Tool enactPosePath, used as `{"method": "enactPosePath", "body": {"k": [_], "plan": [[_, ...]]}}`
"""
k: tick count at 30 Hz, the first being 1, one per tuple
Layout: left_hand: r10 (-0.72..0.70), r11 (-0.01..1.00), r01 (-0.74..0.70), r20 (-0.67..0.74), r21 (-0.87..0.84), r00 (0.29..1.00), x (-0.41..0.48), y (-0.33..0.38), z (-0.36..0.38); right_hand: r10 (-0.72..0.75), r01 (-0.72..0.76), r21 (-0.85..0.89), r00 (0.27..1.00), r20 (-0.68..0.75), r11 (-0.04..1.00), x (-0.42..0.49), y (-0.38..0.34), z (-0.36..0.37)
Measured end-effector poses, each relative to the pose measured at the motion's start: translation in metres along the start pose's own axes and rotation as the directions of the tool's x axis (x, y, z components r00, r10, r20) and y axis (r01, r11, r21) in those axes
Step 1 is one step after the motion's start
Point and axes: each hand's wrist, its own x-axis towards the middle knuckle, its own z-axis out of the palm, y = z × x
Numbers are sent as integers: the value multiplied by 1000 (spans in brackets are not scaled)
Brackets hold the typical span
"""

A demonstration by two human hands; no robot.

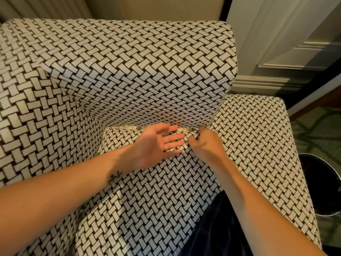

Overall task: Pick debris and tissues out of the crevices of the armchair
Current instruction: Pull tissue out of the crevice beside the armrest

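The armchair (129, 71) is covered in black-and-white basket-weave fabric. Pale debris (184, 129) lies along the crevice where the back cushion meets the seat. My left hand (156, 145) is held palm-up with straight fingers over the seat, just in front of that crevice. My right hand (204, 143) is right beside it, fingers curled, with its fingertips at the crevice near the right corner. Whether it pinches anything is hidden by the fingers.
A dark round bin (321, 182) stands on the floor right of the armchair's right arm (258, 135). A white panelled door (286, 43) and patterned carpet (323, 130) are behind. Dark fabric (217, 228) lies on the seat's front right.
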Motion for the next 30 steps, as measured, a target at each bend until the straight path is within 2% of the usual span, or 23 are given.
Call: {"method": "enactPosePath", "body": {"k": [4, 8, 13, 19, 24, 28, 30], "plan": [[-33, 999, 33, -8, 9, 999, -1, 1, -1, 73, -67, -125, 996, 44, 990, 11, -9, -3], [-57, 998, 57, -20, 20, 998, 1, 1, -3, 105, -97, -78, 989, 108, 992, 18, -19, -5], [-68, 998, 68, -37, 15, 997, 0, 2, -2, 132, -128, -45, 986, 97, 991, 27, -16, -6], [-74, 997, 75, -67, 11, 995, 1, 3, -6, 124, -131, 128, 990, 62, 983, 26, -5, -9], [-104, 993, 109, -80, 53, 991, 1, 3, -7, 135, -137, 4, 982, 129, 991, 31, -13, -8], [-115, 990, 122, -94, 70, 989, 0, 3, -6, 150, -153, 8, 978, 144, 988, 39, -12, -9], [-118, 990, 124, -94, 69, 989, 0, 3, -6, 166, -175, 68, 979, 119, 982, 38, -7, -8]]}}
